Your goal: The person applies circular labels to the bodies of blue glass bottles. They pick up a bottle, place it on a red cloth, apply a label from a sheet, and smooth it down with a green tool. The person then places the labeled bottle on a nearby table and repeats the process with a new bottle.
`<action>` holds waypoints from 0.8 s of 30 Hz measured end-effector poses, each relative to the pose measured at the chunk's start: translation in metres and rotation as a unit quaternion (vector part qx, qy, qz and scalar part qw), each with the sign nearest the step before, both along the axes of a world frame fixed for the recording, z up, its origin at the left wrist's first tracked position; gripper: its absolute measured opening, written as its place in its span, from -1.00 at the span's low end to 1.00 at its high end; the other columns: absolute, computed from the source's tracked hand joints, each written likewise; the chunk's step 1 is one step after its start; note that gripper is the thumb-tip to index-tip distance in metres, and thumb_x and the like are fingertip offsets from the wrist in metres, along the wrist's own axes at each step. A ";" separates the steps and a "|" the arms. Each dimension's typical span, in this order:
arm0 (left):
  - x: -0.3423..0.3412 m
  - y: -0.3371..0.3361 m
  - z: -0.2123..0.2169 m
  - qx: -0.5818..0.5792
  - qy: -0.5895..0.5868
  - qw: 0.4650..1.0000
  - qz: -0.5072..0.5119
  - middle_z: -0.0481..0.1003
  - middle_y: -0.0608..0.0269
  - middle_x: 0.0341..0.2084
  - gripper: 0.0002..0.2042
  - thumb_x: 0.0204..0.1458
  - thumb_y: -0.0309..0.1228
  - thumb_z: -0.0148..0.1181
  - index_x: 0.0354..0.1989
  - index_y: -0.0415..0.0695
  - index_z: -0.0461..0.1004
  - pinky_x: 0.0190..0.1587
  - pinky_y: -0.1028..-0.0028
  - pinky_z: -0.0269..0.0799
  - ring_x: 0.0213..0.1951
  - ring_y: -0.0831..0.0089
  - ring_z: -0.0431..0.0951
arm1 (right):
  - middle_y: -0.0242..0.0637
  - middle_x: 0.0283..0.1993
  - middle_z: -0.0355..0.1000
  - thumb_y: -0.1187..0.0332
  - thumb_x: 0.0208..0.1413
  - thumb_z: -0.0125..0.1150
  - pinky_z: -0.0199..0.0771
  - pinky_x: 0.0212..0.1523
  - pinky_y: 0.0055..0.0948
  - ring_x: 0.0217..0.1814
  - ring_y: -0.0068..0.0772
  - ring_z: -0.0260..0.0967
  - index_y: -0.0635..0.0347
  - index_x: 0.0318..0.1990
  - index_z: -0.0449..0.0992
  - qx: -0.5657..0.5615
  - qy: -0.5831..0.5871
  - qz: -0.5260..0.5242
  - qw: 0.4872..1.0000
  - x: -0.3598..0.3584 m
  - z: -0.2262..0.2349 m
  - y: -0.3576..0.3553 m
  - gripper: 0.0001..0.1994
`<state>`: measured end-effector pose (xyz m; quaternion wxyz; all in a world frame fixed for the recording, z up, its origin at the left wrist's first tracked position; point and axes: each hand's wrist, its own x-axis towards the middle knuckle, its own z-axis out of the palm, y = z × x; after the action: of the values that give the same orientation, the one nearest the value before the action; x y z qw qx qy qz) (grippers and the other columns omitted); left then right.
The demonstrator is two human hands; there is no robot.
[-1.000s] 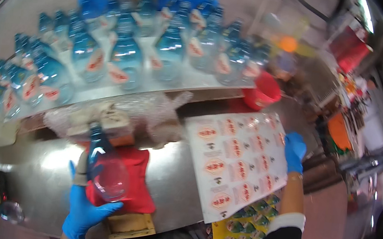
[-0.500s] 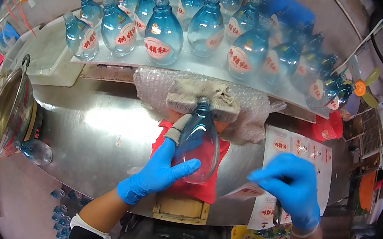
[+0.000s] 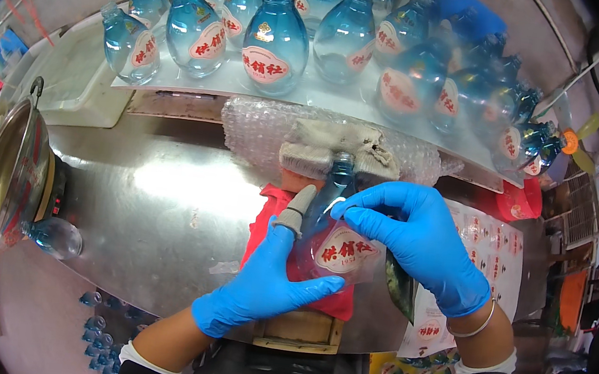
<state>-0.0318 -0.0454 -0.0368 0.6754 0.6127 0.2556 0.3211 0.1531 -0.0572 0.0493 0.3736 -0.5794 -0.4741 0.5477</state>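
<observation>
A blue-tinted glass bottle (image 3: pixel 339 181) lies neck away from me, its neck against a grey ribbed fabric pad and its body over a red cloth (image 3: pixel 273 202). My blue-gloved left hand (image 3: pixel 269 280) steadies the bottle from the left and below, a fabric sleeve on one fingertip. Along the bottle's right side, my blue-gloved right hand (image 3: pixel 413 235) pinches the upper edge of a clear-backed label (image 3: pixel 340 252) with red lettering. The label overlaps the bottle's front; how much of it touches the glass I cannot tell. A dark green, pointed flat tool (image 3: pixel 400 293) hangs below the right palm.
Several labelled bottles (image 3: pixel 276 42) stand on a raised white shelf at the back. At right lies a label sheet (image 3: pixel 496 256). A metal pan (image 3: pixel 13 174) and a loose bottle (image 3: pixel 56 238) are at left. Bubble wrap (image 3: pixel 254 133) lies behind the pad.
My right hand has moved left and up from above the label sheet, bringing the label over the bottle. My left hand still supports the bottle. The whole view has shifted slightly.
</observation>
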 end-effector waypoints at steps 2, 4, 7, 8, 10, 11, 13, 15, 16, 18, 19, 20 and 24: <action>-0.004 0.005 0.001 -0.021 0.003 1.000 -0.017 -0.08 -0.04 0.25 -0.03 -0.18 -0.26 0.34 0.29 -0.27 -0.25 0.27 0.33 -0.08 0.27 0.24 -0.02 | -0.27 -0.30 0.50 0.42 -0.01 0.22 0.42 -0.19 -0.55 -0.27 -0.56 0.40 0.29 -0.23 0.54 0.015 0.001 0.007 1.000 0.002 0.000 0.002 -0.81; -0.008 0.011 0.008 -0.057 0.006 0.998 -0.039 -0.08 -0.03 0.25 -0.04 -0.18 -0.28 0.34 0.29 -0.26 -0.24 0.27 0.33 -0.09 0.27 0.24 -0.02 | -0.25 -0.29 0.51 0.45 -0.01 0.21 0.43 -0.18 -0.55 -0.25 -0.54 0.41 0.29 -0.24 0.55 0.026 -0.022 0.021 0.999 0.004 -0.001 0.005 -0.82; -0.010 0.011 0.004 -0.039 0.009 0.998 -0.042 -0.05 0.00 0.25 -0.06 -0.17 -0.30 0.33 0.30 -0.25 -0.22 0.27 0.32 -0.10 0.27 0.24 -0.03 | -0.28 -0.35 0.50 0.44 -0.03 0.24 0.43 -0.23 -0.54 -0.30 -0.57 0.40 0.30 -0.21 0.53 0.086 -0.057 0.030 0.994 0.004 -0.005 0.009 -0.79; -0.009 0.011 0.005 -0.051 0.003 0.998 -0.044 -0.06 0.00 0.25 -0.06 -0.18 -0.31 0.33 0.30 -0.25 -0.22 0.27 0.33 -0.10 0.27 0.24 -0.03 | -0.30 -0.39 0.48 0.43 -0.05 0.25 0.41 -0.27 -0.55 -0.34 -0.59 0.38 0.30 -0.21 0.52 0.118 -0.115 0.006 0.986 0.005 -0.006 0.010 -0.78; -0.007 0.011 0.007 -0.076 -0.008 0.996 -0.050 -0.06 0.01 0.25 -0.06 -0.18 -0.32 0.34 0.30 -0.24 -0.22 0.28 0.33 -0.11 0.28 0.25 -0.04 | -0.34 -0.47 0.44 0.42 -0.07 0.28 0.38 -0.33 -0.58 -0.41 -0.62 0.34 0.31 -0.21 0.49 0.178 -0.230 -0.045 0.956 0.007 -0.007 0.012 -0.75; -0.008 0.012 0.007 -0.067 -0.020 0.996 -0.052 -0.02 0.01 0.23 -0.09 -0.17 -0.31 0.33 0.29 -0.25 -0.18 0.26 0.34 -0.07 0.26 0.26 0.00 | -0.38 -0.49 0.41 0.41 -0.08 0.29 0.36 -0.36 -0.60 -0.44 -0.64 0.32 0.30 -0.22 0.47 0.195 -0.198 -0.091 0.956 0.008 -0.013 0.012 -0.75; -0.009 0.015 0.007 -0.048 -0.044 0.996 -0.057 0.07 0.02 0.19 -0.14 -0.15 -0.28 0.30 0.27 -0.27 -0.11 0.24 0.35 -0.01 0.23 0.28 0.08 | -0.44 -0.54 0.34 0.39 -0.09 0.31 0.31 -0.42 -0.64 -0.49 -0.67 0.26 0.28 -0.24 0.44 0.228 -0.132 -0.183 0.947 0.010 -0.030 0.006 -0.74; -0.004 0.025 0.010 -0.154 -0.049 0.986 -0.035 0.22 0.08 0.05 -0.33 -0.08 -0.23 0.23 0.15 -0.28 0.06 0.16 0.40 0.10 0.10 0.36 0.21 | -0.48 -0.51 0.31 0.35 -0.10 0.35 0.20 -0.50 -0.72 -0.51 -0.78 0.17 0.16 -0.41 0.38 0.148 -0.047 -0.189 0.970 0.003 -0.039 -0.023 -0.78; 0.002 0.031 0.011 -0.208 -0.049 0.977 -0.023 0.30 0.10 -0.03 -0.41 -0.04 -0.21 0.19 0.09 -0.28 0.15 0.11 0.42 0.16 0.03 0.40 0.28 | -0.49 -0.52 0.27 0.32 -0.16 0.41 0.14 -0.54 -0.74 -0.52 -0.81 0.13 0.12 -0.46 0.33 0.094 -0.018 -0.188 0.977 -0.005 -0.044 -0.040 -0.71; 0.012 0.040 0.015 -0.273 -0.026 0.961 -0.021 0.39 0.14 -0.13 -0.53 0.01 -0.20 0.15 -0.01 -0.27 0.26 0.03 0.46 0.25 -0.06 0.46 0.37 | -0.51 -0.52 0.22 0.29 -0.22 0.46 0.14 -0.54 -0.74 -0.54 -0.79 0.10 0.12 -0.47 0.28 0.057 0.033 -0.186 0.980 -0.019 -0.056 -0.062 -0.64; 0.016 0.043 0.017 -0.285 -0.005 0.958 -0.030 0.40 0.16 -0.16 -0.58 0.01 -0.21 0.15 -0.05 -0.25 0.29 0.00 0.48 0.28 -0.09 0.48 0.39 | -0.51 -0.51 0.22 0.29 -0.23 0.46 0.16 -0.54 -0.74 -0.54 -0.78 0.09 0.13 -0.47 0.27 0.055 0.061 -0.195 0.977 -0.026 -0.061 -0.067 -0.63; 0.017 0.045 0.018 -0.290 -0.003 0.957 -0.033 0.42 0.17 -0.18 -0.59 0.01 -0.21 0.15 -0.07 -0.24 0.31 -0.04 0.50 0.31 -0.12 0.49 0.40 | -0.51 -0.51 0.22 0.30 -0.23 0.46 0.17 -0.53 -0.74 -0.54 -0.78 0.10 0.13 -0.47 0.27 0.052 0.060 -0.207 0.975 -0.030 -0.065 -0.068 -0.63; 0.023 0.044 0.023 -0.301 0.001 0.954 -0.018 0.47 0.19 -0.32 -0.71 0.04 -0.27 0.12 -0.18 -0.23 0.38 -0.19 0.53 0.42 -0.29 0.49 0.49 | -0.50 -0.51 0.23 0.34 -0.20 0.44 0.25 -0.51 -0.72 -0.53 -0.77 0.16 0.15 -0.47 0.26 0.041 0.095 -0.241 0.965 -0.036 -0.072 -0.069 -0.65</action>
<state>-0.0086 -0.0016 -0.0137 0.8339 0.3862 0.3295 0.2168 0.1171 -0.1266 -0.0229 0.5610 -0.6060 -0.3051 0.4743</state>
